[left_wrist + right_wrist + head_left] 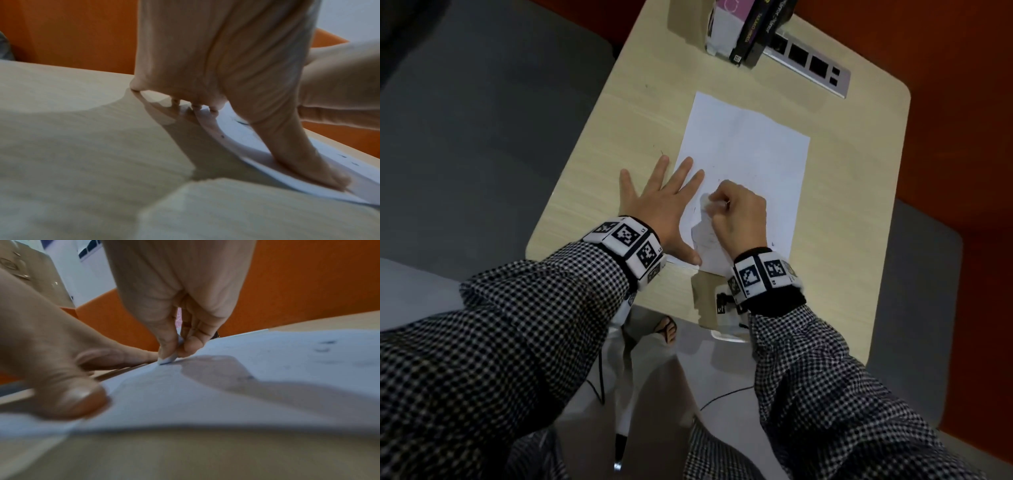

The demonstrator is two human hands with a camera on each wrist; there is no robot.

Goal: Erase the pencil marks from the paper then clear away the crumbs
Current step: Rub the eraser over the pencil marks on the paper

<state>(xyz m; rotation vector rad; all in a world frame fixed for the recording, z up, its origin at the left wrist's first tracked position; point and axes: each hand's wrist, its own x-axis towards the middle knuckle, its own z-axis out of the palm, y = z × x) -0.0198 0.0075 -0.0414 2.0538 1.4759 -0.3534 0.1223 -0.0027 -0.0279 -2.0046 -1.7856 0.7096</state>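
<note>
Step in hand: erasing; I judge it mid-way, since some marks are still on the sheet.
Paper (746, 161): white sheet, centre of the head view, lying on the desk (852, 212), long side running toward the upper frame.
Pencil marks (325, 346): dark smudges at the right of the right-wrist view; fainter grey ones nearer the eraser.
Eraser (167, 360): small and pale, its tip touching the paper at mid-frame.
Right hand (739, 209): fingers and thumb curled, pinching the eraser low, near its tip.
Left hand (654, 202): fingers spread and straight, grasping nothing; thumb (320, 168) and fingertips pressing the sheet's left edge flat.
Crumbs: too small to tell in these views.
Clutter: books (753, 31) and a socket strip (808, 65) at the top of the head view, well apart from the work.
Advice, stroke: I would rub short and away from the bracing hand, so the sheet is pulled taut, not buckled.
Advice, brace: I would keep the left palm down and shift it close beside each new patch.
Risk: the near edge bows up in the right-wrist view; hard strokes there could crease it.
</note>
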